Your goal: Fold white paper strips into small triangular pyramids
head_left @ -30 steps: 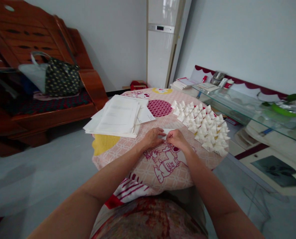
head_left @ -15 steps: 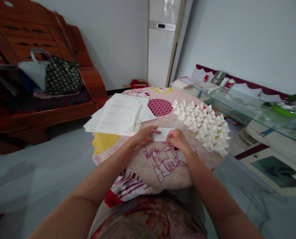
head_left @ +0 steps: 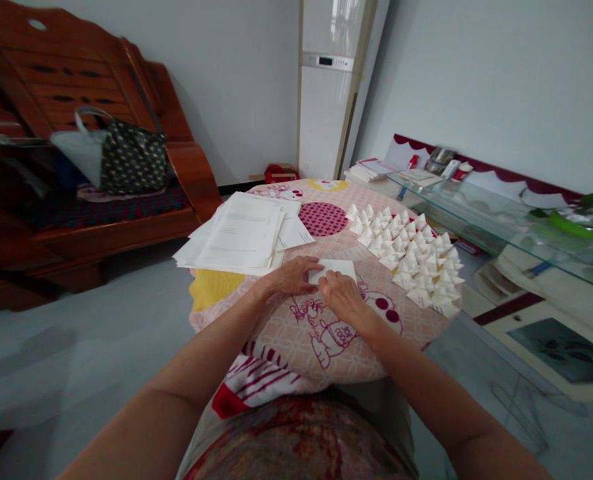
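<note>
A small folded sheet of white paper (head_left: pixel 345 268) lies on the round cloth-covered table (head_left: pixel 276 333) in front of me. My left hand (head_left: pixel 296 275) holds its left edge down, fingertips on top. Across its lower middle presses my right hand (head_left: pixel 340 293), with the fingers curled together; they cover part of the sheet. To the left is a stack of loose printed sheets (head_left: pixel 241 230). Several pointed folded-paper pieces (head_left: pixel 411 253) stand in close rows at the table's right side.
A glass-topped cabinet (head_left: pixel 501 230) runs along the right wall, bearing papers, a red cup (head_left: pixel 461 171) and a green dish (head_left: pixel 576 225). A wooden sofa (head_left: pixel 101 223) with a patterned bag (head_left: pixel 132 157) stands at left. A tall white air conditioner (head_left: pixel 325 113) is behind the table.
My right hand has slid left from the paper's right edge to its middle, closer to my left hand. The left hand stays at the left edge. The view has shifted slightly.
</note>
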`<state>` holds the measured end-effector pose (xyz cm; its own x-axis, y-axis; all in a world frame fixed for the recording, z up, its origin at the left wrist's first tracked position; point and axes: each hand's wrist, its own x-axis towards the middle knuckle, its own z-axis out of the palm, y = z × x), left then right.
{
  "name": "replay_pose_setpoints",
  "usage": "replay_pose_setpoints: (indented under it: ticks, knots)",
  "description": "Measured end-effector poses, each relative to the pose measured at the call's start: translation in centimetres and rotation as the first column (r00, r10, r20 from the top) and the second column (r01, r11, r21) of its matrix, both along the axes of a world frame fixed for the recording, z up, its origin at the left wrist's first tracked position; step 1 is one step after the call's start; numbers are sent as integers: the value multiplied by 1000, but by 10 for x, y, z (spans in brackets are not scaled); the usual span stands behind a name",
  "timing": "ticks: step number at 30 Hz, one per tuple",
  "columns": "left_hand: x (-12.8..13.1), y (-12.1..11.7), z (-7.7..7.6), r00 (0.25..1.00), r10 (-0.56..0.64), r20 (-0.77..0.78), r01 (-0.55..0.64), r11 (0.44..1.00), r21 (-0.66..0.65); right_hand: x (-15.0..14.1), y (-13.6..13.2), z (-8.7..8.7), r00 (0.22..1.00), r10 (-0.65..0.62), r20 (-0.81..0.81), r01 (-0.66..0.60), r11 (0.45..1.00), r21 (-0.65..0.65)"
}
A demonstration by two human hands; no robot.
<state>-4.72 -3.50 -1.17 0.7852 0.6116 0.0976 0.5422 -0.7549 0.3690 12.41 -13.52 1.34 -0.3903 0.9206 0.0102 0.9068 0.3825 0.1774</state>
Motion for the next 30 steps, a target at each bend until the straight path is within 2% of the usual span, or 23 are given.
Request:
replay_pose_setpoints:
  ticks: [3, 7, 12, 16, 19, 22, 26, 30]
  knots:
    - [5, -3, -3, 999, 23, 37, -25, 998, 58, -4, -2, -4, 1000, -4, 17, 4, 1000, 26]
    - [11, -4, -3, 997, 37, 74, -46, 990, 133, 0, 2, -6, 994, -95, -47, 98, 993, 62]
    - [8, -4, 6, 986, -117, 120, 89, 973, 215, 21, 4, -7, 981, -87, -171, 108, 987, 118]
    - [9, -22, 20, 976, -194, 96, 165, 953, 253, 42, -1, -13, 961, -6, -275, 59, 981, 185]
    - [16, -42, 30, 988, -152, -11, 150, 959, 239, 54, -4, -19, 935, 93, -343, -27, 981, 192]
    - [23, -55, 35, 988, -138, -66, 149, 967, 206, 64, -5, -24, 911, 153, -383, -103, 984, 147]
    - [25, -59, 37, 979, -204, -29, 206, 973, 107, 74, -3, -24, 864, 179, -470, -160, 984, 82]
    - [20, -54, 38, 971, -236, 44, 237, 972, -9, 78, 0, -16, 819, 144, -555, -165, 986, 11]
